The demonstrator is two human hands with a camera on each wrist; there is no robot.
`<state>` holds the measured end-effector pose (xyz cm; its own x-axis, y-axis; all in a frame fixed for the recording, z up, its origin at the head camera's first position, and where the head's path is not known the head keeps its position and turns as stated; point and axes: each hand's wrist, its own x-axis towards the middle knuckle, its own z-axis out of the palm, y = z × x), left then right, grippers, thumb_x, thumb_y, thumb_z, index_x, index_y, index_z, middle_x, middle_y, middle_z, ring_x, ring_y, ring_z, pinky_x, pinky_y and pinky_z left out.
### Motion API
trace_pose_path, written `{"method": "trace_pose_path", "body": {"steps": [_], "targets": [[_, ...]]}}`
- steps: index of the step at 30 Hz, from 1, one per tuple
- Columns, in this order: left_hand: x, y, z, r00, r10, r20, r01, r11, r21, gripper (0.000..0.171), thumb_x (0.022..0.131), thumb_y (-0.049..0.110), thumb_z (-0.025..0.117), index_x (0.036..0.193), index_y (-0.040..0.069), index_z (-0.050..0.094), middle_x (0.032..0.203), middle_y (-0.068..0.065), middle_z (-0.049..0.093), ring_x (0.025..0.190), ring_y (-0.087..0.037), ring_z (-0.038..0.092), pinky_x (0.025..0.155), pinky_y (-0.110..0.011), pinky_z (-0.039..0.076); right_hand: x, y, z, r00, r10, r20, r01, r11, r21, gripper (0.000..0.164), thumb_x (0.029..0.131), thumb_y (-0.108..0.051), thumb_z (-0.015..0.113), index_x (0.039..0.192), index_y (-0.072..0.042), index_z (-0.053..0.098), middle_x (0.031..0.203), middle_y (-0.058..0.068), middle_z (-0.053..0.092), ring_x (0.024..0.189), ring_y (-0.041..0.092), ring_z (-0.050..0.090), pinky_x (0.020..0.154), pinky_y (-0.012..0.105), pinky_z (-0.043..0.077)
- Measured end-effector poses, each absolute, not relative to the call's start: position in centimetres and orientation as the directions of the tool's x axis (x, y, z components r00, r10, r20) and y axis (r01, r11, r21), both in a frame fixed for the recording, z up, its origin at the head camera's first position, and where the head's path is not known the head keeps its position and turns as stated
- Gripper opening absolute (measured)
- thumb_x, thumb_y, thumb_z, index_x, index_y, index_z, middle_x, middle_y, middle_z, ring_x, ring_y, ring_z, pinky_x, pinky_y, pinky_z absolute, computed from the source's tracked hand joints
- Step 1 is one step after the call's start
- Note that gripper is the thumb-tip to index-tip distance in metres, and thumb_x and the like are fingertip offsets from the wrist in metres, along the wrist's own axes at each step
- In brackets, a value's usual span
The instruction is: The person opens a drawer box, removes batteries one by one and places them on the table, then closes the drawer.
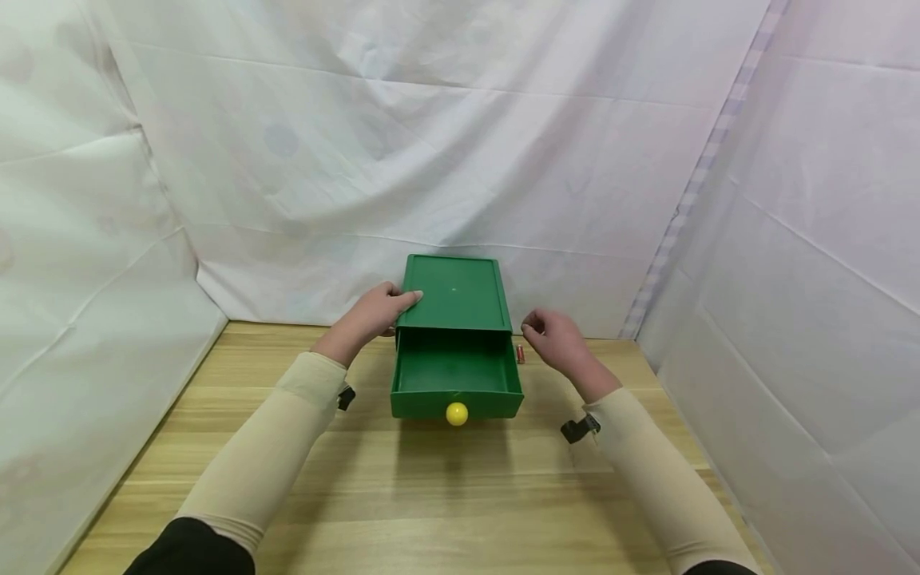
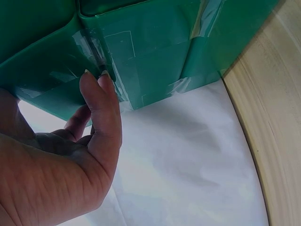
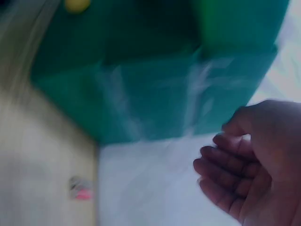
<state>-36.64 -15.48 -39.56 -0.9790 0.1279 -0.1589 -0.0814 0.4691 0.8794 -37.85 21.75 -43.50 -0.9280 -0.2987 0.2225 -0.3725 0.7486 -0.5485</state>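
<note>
A green box (image 1: 454, 291) stands at the back of the table with its drawer (image 1: 457, 403) pulled out toward me. The inside of the drawer that shows is bare, and a round yellow knob (image 1: 456, 414) sits on its front. My left hand (image 1: 374, 311) holds the box's left side, thumb on the top edge and fingertips (image 2: 104, 80) against the taped side wall. Just off the box's right side hangs my right hand (image 1: 557, 339), its fingers loosely bent with nothing in them. A small red cylinder (image 1: 521, 354), battery-like, lies on the table between that hand and the drawer.
Under everything is a wood-grain table (image 1: 453, 495). White cloth (image 1: 446, 160) hangs close behind the box, and more cloth walls close off the left and right. Dark straps (image 1: 579, 429) circle both wrists over beige sleeves (image 1: 647, 471).
</note>
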Motion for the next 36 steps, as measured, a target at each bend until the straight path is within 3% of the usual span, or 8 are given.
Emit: {"method": "trace_pose_path", "body": {"steps": [3, 6, 12, 21, 27, 36], "targets": [[-36.7, -15.5, -39.6, -0.979, 0.130, -0.159, -0.081, 0.466, 0.881, 0.073, 0.111, 0.061, 0.059, 0.154, 0.002, 0.048, 0.140, -0.021, 0.060, 0.127, -0.037, 0.065, 0.110, -0.057, 0.056, -35.8, 20.7, -41.4, -0.930, -0.267, 0.251, -0.364, 0.753, -0.549, 0.019, 0.114, -0.019, 0.062, 0.112, -0.006, 0.075, 0.104, 0.010, 0.074, 0.093, 0.028, 0.070, 0.084, 0.049, 0.062], [-36.7, -15.6, -39.6, -0.978, 0.131, -0.162, -0.085, 0.461, 0.883, 0.074, 0.111, 0.061, 0.059, 0.154, 0.002, 0.048, 0.141, -0.022, 0.060, 0.127, -0.037, 0.065, 0.110, -0.057, 0.056, -33.2, 19.4, -39.6, -0.896, -0.259, 0.359, -0.424, 0.738, -0.525, 0.016, 0.112, -0.016, 0.064, 0.107, -0.006, 0.075, 0.098, 0.008, 0.073, 0.086, 0.025, 0.067, 0.077, 0.046, 0.061], [-36.8, -15.6, -39.7, -0.978, 0.127, -0.168, -0.091, 0.468, 0.879, 0.073, 0.111, 0.061, 0.059, 0.153, 0.002, 0.049, 0.139, -0.021, 0.061, 0.125, -0.036, 0.066, 0.110, -0.057, 0.056, -27.7, 16.8, -37.4, -0.679, -0.333, 0.655, -0.642, 0.702, -0.309, 0.006, 0.103, -0.005, 0.077, 0.104, -0.003, 0.071, 0.093, 0.009, 0.069, 0.082, 0.024, 0.064, 0.074, 0.040, 0.059], [-36.8, -15.5, -39.9, -0.977, 0.132, -0.167, -0.090, 0.458, 0.885, 0.073, 0.111, 0.061, 0.059, 0.153, 0.002, 0.049, 0.138, -0.021, 0.062, 0.124, -0.037, 0.067, 0.109, -0.058, 0.056, -21.8, 14.1, -36.5, -0.495, -0.488, 0.719, -0.778, 0.618, -0.116, 0.015, 0.095, -0.006, 0.082, 0.101, -0.002, 0.068, 0.083, 0.005, 0.066, 0.067, 0.015, 0.061, 0.055, 0.027, 0.053], [-36.8, -15.7, -39.9, -0.978, 0.135, -0.157, -0.078, 0.459, 0.885, 0.073, 0.111, 0.061, 0.059, 0.152, 0.002, 0.049, 0.137, -0.021, 0.061, 0.122, -0.037, 0.066, 0.110, -0.060, 0.056, -19.1, 12.7, -37.1, -0.524, -0.566, 0.636, -0.763, 0.644, -0.056, 0.020, 0.096, -0.015, 0.083, 0.103, -0.005, 0.068, 0.082, 0.001, 0.065, 0.059, 0.009, 0.049, 0.051, 0.022, 0.045], [-36.9, -15.7, -39.7, -0.978, 0.137, -0.156, -0.075, 0.467, 0.881, 0.075, 0.111, 0.062, 0.058, 0.154, 0.002, 0.048, 0.138, -0.021, 0.062, 0.122, -0.036, 0.067, 0.107, -0.055, 0.058, -18.0, 11.6, -38.7, -0.568, -0.596, 0.567, -0.701, 0.712, 0.047, 0.022, 0.097, -0.020, 0.085, 0.097, -0.008, 0.066, 0.079, -0.003, 0.058, 0.059, 0.009, 0.043, 0.051, 0.023, 0.044]]}}
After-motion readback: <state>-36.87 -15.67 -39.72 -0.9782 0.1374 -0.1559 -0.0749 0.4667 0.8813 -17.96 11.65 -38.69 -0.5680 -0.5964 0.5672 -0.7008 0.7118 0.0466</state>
